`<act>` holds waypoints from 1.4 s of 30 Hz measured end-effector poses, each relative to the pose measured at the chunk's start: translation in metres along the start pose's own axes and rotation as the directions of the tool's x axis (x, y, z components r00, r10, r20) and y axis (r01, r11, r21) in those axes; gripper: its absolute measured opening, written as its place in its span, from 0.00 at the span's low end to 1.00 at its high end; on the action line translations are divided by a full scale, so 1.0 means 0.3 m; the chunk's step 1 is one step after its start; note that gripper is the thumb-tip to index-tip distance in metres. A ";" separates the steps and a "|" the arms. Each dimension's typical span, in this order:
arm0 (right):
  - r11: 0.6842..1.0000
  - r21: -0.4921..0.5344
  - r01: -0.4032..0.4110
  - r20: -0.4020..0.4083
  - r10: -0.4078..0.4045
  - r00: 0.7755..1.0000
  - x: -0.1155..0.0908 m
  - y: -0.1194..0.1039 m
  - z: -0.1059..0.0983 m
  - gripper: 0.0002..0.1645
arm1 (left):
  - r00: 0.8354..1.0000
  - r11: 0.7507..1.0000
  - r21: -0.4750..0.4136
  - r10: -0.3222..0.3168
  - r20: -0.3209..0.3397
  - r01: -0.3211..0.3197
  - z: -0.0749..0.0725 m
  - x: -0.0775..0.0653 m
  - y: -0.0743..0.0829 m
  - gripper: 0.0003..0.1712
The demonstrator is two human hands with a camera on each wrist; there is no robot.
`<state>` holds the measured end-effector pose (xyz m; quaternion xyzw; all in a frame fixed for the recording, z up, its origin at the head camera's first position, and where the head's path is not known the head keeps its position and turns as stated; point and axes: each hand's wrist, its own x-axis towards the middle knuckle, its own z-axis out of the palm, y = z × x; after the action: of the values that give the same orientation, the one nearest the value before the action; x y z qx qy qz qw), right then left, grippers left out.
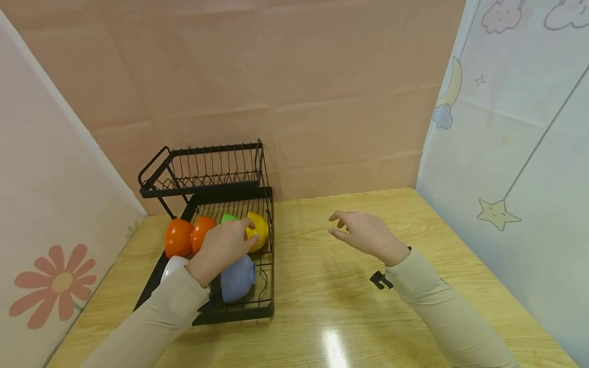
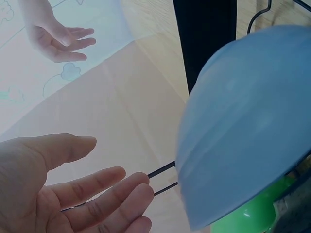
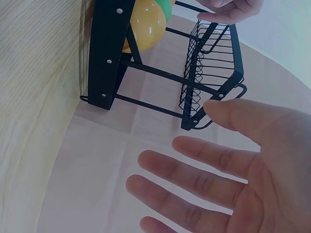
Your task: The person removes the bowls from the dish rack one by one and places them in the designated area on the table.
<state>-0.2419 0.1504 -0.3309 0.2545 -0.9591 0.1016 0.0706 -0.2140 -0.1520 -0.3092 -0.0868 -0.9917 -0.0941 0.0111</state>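
Observation:
My left hand (image 1: 225, 248) hovers above the lower tier of a black dish rack (image 1: 236, 318), its fingers relaxed and holding nothing. Beneath its wrist is a blue bowl (image 1: 236, 278) on its side; beyond its fingertips stands a yellow bowl (image 1: 259, 232). A green bowl (image 1: 228, 218) is partly hidden behind the hand. Two orange bowls (image 1: 178, 237) and a white bowl (image 1: 173, 267) sit farther left, the white one mostly covered by the sleeve. Over the table, right of the rack, hangs my right hand (image 1: 368, 235), with fingers spread loosely and the palm bare in the right wrist view.
The rack's upper tier (image 1: 202, 191) rises at the back left. A wooden table (image 1: 313, 286) extends to its right. A small black clip-like piece (image 1: 381, 279) shows beside the right sleeve. A pinkish backdrop (image 1: 294, 102) and printed side sheets (image 1: 506, 128) enclose the table.

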 end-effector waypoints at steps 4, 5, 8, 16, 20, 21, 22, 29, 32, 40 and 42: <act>1.000 0.007 0.001 -0.005 -0.001 1.000 -0.004 0.004 -0.002 0.21 | 1.000 1.000 -0.008 -0.001 0.001 0.001 0.003 0.000 0.001 0.21; 1.000 0.008 0.001 -0.005 -0.001 1.000 -0.005 0.004 -0.002 0.20 | 1.000 1.000 -0.010 -0.001 0.002 0.001 0.004 0.000 0.000 0.21; 1.000 0.016 -0.002 -0.007 0.002 1.000 -0.007 0.008 -0.002 0.20 | 1.000 1.000 -0.014 -0.001 0.002 0.001 0.007 0.002 -0.001 0.21; 1.000 0.015 -0.008 -0.001 0.008 1.000 -0.008 0.019 0.007 0.20 | 1.000 1.000 -0.014 -0.001 0.009 0.001 0.010 -0.005 -0.009 0.22; 1.000 0.012 -0.026 0.022 0.026 0.999 -0.005 0.025 0.014 0.20 | 1.000 1.000 -0.016 -0.008 0.008 0.009 0.005 -0.014 -0.020 0.22; 0.999 0.014 -0.031 0.035 0.031 0.999 -0.005 0.026 0.016 0.20 | 1.000 1.000 -0.016 -0.007 0.003 0.007 0.003 -0.017 -0.023 0.22; 0.999 0.015 -0.037 0.050 0.036 0.998 -0.005 0.028 0.017 0.20 | 1.000 1.000 -0.020 -0.005 -0.003 0.005 0.001 -0.020 -0.026 0.22; 0.997 0.046 -0.066 0.229 0.053 0.972 0.004 0.069 0.050 0.22 | 0.999 0.999 -0.026 0.022 -0.035 -0.023 -0.008 -0.030 -0.041 0.19; 0.993 0.100 -0.064 0.314 0.029 0.949 0.011 0.097 0.070 0.22 | 0.999 0.999 -0.020 0.031 -0.039 -0.031 -0.009 -0.029 -0.043 0.19; 0.973 0.224 -0.048 0.456 -0.061 0.888 0.018 0.140 0.104 0.24 | 1.000 1.000 0.000 0.014 -0.028 -0.014 0.004 -0.034 -0.061 0.19; 0.974 0.222 -0.046 0.460 -0.063 0.886 0.018 0.147 0.111 0.25 | 1.000 1.000 0.019 -0.003 -0.016 0.004 0.009 -0.038 -0.074 0.16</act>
<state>-0.2716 0.1775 -0.3692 0.2818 -0.9290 0.1465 -0.1899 -0.2065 -0.1749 -0.3165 -0.0842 -0.9926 -0.0856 0.0196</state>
